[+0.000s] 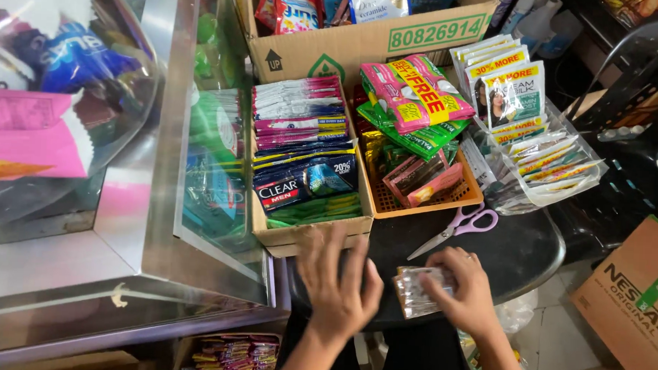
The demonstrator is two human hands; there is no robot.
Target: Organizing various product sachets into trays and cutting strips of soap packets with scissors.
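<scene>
My left hand [339,282] lies palm down with fingers spread on the dark round table [526,249], its fingertips against the front of a cardboard box [304,239] packed with sachet strips. My right hand [461,291] rests on a small stack of clear silvery packets [413,292] near the table's front edge, fingers curled over it. Just beyond that hand lie scissors with pale purple handles [460,226].
An orange basket [417,204] of pink and green sachets sits behind the scissors. Clear bags of sachets [552,165] lie at the right. A glass display case [160,163] stands to the left. A big carton [365,42] is behind, another brown carton [634,302] on the floor right.
</scene>
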